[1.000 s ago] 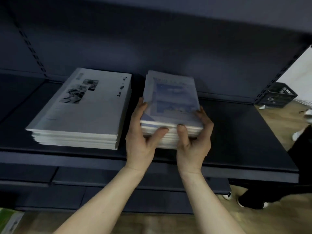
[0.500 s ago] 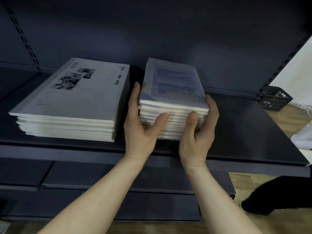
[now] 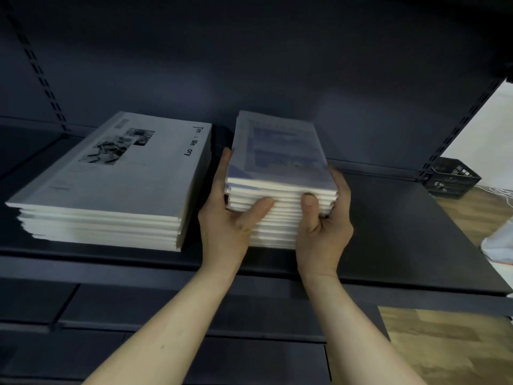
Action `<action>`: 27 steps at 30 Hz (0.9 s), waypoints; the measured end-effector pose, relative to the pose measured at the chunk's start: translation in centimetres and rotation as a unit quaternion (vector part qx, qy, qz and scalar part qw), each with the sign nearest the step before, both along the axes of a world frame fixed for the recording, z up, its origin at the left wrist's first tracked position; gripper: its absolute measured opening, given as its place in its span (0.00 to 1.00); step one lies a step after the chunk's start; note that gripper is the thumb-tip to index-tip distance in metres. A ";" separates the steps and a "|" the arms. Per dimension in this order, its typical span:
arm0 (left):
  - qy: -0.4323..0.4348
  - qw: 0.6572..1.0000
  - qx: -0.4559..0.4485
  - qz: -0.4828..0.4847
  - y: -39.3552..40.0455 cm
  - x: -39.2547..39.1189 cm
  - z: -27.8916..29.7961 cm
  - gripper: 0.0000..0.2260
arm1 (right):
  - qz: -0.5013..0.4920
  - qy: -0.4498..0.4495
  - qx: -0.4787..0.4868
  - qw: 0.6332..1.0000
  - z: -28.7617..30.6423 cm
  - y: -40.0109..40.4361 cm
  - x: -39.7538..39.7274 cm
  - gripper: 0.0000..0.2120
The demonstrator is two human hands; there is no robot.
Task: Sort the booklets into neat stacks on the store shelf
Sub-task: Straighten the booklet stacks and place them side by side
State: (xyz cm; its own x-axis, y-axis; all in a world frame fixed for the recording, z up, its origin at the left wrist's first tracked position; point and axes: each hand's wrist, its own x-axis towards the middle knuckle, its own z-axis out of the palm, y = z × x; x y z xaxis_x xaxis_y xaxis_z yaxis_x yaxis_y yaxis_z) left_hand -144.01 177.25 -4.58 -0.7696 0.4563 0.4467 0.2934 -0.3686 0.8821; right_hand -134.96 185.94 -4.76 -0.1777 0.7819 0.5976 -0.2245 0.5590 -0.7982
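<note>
A stack of small blue-covered booklets point(image 3: 277, 154) stands on the dark shelf point(image 3: 402, 245), right of centre. My left hand point(image 3: 224, 218) lies flat along the stack's left side, thumb pressed on its front edge. My right hand point(image 3: 327, 223) cups the right side, thumb on the front edge too. The upper booklets sit slightly offset from the lower ones. To the left, a stack of larger white booklets point(image 3: 119, 173) with a photo and black lettering lies on the same shelf, a narrow gap apart from my left hand.
The shelf's dark back panel and slotted uprights point(image 3: 41, 76) rise behind the stacks. A lower shelf point(image 3: 166, 329) sits below. At the right, beyond the shelf end, are a black crate point(image 3: 452, 177), wooden floor point(image 3: 449, 345) and a white object point(image 3: 499, 243).
Both hands keep squeezing the small stack, which has straightened from a tilted hold to standing on the shelf. The view has shifted a little.
</note>
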 end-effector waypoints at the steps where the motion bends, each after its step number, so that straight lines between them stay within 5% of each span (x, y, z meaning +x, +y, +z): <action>1: 0.004 1.000 -0.003 0.002 0.0 0.0 0.0 0.38 | 0.001 0.005 -0.003 1.000 -0.1 0.0 0.0 0.29; 7: 0.058 0.997 -0.020 0.056 -0.1 0.3 -0.1 0.32 | -0.007 0.001 0.031 0.999 -0.2 -0.3 0.2 0.38; 13: 0.096 0.988 -0.055 0.106 0.0 0.7 -0.3 0.25 | -0.065 -0.056 0.009 0.996 -0.4 -0.2 0.1 0.25; 22: 0.102 0.988 -0.054 0.099 -0.2 0.7 0.0 0.27 | -0.042 -0.045 0.013 0.998 -0.4 -0.3 0.1 0.23; 27: 0.224 0.958 -0.089 0.159 -0.2 0.3 0.7 0.30 | -0.068 -0.075 0.116 0.988 0.1 -0.6 0.0 0.29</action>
State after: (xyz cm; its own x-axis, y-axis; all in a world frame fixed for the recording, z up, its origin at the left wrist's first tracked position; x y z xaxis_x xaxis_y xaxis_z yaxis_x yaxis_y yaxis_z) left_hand -143.74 177.09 -3.92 -0.6318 0.3302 0.7013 0.7290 -0.0543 0.6823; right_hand -134.96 185.32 -4.67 -0.1801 0.6496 0.7386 -0.0244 0.7477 -0.6635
